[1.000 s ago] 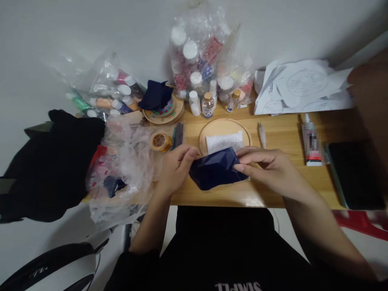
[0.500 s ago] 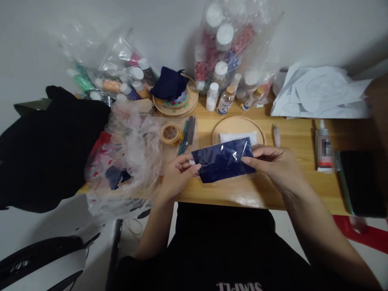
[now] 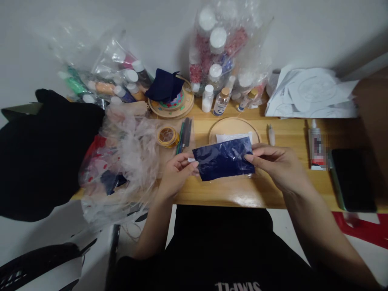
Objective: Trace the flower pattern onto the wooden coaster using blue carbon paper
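A dark blue sheet in clear plastic [image 3: 222,159] is held up over the front part of the wooden table [image 3: 218,194]. My left hand [image 3: 177,173] pinches its left edge, with something small and white between the fingers. At the sheet's right edge, my right hand [image 3: 279,165] grips it between thumb and fingers. Behind the sheet lies a round wooden plate [image 3: 216,126] with a white packet [image 3: 233,137] on it, partly hidden by the sheet.
A gold spool [image 3: 167,136] and pens [image 3: 186,133] lie left of the plate. Bottles [image 3: 220,102] and bagged jars stand behind. Papers [image 3: 312,93], a glue tube [image 3: 317,147] and a phone [image 3: 353,180] are at right; a crumpled plastic bag [image 3: 130,149] is at left.
The view has shifted slightly, so the table items appear a little further left. Both hands still hold the blue sheet, which has tilted very slightly.
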`<state>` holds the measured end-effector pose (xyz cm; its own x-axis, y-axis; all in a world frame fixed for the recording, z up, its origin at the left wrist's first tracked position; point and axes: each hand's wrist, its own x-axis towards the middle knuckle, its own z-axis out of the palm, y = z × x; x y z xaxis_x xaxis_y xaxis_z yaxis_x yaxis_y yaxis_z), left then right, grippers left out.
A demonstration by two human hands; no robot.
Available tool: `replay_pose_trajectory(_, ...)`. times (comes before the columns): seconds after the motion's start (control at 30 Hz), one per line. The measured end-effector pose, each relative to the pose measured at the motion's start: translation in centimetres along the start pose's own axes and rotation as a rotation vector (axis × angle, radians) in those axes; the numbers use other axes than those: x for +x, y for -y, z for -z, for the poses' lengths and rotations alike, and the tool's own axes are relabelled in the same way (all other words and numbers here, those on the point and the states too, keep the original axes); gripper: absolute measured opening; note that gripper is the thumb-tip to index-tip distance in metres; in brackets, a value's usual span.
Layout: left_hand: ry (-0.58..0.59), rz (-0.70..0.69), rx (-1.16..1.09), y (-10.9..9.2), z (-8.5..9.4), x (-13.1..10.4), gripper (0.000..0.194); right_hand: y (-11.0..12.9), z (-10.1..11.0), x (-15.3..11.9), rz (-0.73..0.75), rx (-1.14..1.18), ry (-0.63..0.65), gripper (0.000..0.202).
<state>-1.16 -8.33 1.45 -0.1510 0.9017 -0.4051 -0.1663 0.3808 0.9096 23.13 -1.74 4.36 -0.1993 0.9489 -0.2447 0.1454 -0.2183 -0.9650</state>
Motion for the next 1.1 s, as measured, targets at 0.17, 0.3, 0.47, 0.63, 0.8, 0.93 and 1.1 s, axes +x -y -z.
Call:
replay_pose_trajectory(0.17,0.011,0.036,-0.067,-0.2,-0.4,0.1,0.037,-0.5,-0.2,0.4,-0.013,0.01,-0.09,0.02)
replay_pose_trajectory(0.3,0.015,0.046,-0.069,-0.5,-0.7,0.3,0.034,-0.5,-0.6,0.5,-0.038,0.048,-0.087,0.022)
replay_pose_trajectory(0.47,0.008,0.054,-0.071,-0.7,-0.9,0.7,0.034,-0.2,-0.4,0.8,-0.033,0.069,-0.073,0.023)
replay_pose_trajectory(0.63,0.008,0.035,-0.071,-0.8,-1.0,1.0,0.034,0.6,0.0,1.1,-0.066,0.153,-0.009,0.024)
replay_pose_trajectory(0.8,0.04,-0.002,-0.04,-0.7,-0.9,1.3,0.033,1.6,0.6,1.4,-0.098,0.223,0.07,0.027)
replay_pose_trajectory(0.93,0.023,-0.315,0.126,-1.4,-0.9,1.7,0.056,3.1,0.9,1.6,-0.053,0.084,0.148,0.027)
replay_pose_trajectory(1.1,0.243,-0.914,0.601,-5.0,-1.4,1.3,0.032,4.9,0.2,2.2,0.023,-0.156,0.348,0.026)
